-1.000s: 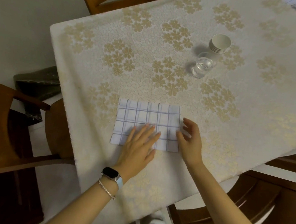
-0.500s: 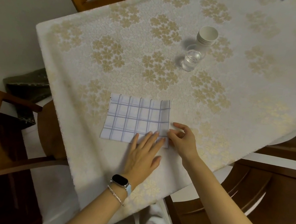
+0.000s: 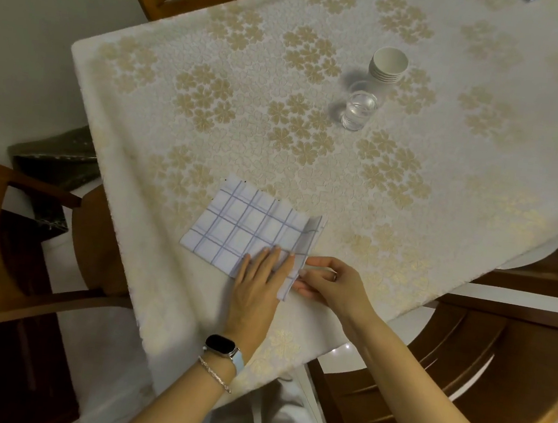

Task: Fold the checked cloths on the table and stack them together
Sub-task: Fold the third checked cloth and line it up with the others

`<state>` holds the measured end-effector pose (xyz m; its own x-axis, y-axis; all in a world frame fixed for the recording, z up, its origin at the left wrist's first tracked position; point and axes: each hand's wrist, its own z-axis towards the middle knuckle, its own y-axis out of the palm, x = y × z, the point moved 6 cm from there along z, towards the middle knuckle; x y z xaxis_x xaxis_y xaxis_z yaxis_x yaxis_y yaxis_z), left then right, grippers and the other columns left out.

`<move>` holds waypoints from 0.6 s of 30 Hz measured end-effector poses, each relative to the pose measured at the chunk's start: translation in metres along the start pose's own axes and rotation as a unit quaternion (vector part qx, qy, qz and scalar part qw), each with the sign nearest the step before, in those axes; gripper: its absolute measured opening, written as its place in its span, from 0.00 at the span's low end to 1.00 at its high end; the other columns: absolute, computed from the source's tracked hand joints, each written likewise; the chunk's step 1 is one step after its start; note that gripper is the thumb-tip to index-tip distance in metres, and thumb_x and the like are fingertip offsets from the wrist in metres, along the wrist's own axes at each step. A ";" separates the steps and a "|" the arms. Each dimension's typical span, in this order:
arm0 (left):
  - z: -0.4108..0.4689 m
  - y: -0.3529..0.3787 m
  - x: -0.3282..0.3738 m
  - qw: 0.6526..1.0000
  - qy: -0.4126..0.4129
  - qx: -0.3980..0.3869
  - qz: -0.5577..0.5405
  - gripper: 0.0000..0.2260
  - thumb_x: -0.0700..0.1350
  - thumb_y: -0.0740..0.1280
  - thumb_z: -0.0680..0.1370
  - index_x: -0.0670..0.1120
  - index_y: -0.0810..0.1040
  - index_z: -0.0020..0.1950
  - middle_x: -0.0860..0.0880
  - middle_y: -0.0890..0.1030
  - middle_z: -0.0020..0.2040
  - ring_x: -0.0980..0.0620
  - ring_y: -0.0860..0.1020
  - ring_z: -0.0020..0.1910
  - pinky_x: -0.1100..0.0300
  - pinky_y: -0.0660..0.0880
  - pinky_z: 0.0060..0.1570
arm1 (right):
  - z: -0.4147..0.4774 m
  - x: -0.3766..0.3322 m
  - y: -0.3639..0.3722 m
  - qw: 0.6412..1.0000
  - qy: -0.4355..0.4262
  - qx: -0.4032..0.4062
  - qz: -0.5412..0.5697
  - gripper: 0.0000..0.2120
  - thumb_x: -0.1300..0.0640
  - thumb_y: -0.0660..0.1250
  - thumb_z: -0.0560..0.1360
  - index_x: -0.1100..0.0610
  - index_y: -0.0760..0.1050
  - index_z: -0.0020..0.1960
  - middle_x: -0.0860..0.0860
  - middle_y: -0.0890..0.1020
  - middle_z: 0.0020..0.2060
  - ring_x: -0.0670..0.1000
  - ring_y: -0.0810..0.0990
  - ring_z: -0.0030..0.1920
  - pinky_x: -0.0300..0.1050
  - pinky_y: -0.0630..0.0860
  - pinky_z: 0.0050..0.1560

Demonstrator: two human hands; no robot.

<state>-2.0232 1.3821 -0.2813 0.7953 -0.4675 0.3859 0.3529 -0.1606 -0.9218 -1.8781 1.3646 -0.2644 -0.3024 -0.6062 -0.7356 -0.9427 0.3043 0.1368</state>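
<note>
The table [image 3: 478,204] fills most of the frame. The checked cloth [image 3: 245,228] lies at lower centre, close to the table's near edge, with its right border lifted. The left hand [image 3: 258,278] presses flat on the cloth's lower right part, fingers straight. The right hand [image 3: 328,285] pinches the lifted border just beside it. If the pressing hand slackens, the pull could drag the cloth askew and leave a crooked fold. The glass of water [image 3: 358,111] and the cups [image 3: 388,66], at upper right, sit well apart.
</note>
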 end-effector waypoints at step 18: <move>-0.056 -0.024 -0.039 0.979 0.115 -0.029 -0.163 0.30 0.33 0.65 0.77 0.55 0.65 0.75 0.52 0.69 0.74 0.55 0.64 0.75 0.51 0.60 0.75 | 0.028 -0.017 0.000 0.803 -0.268 -0.179 -0.502 0.20 0.58 0.60 0.80 0.45 0.71 0.70 0.46 0.67 0.74 0.47 0.62 0.75 0.48 0.59 0.76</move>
<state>-2.0906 1.3552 -0.2767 0.5100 -0.5656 0.6480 0.5359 -0.3803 -0.7538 -1.8687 1.3950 -0.2704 0.6491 0.0177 -0.7605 -0.6824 -0.4283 -0.5924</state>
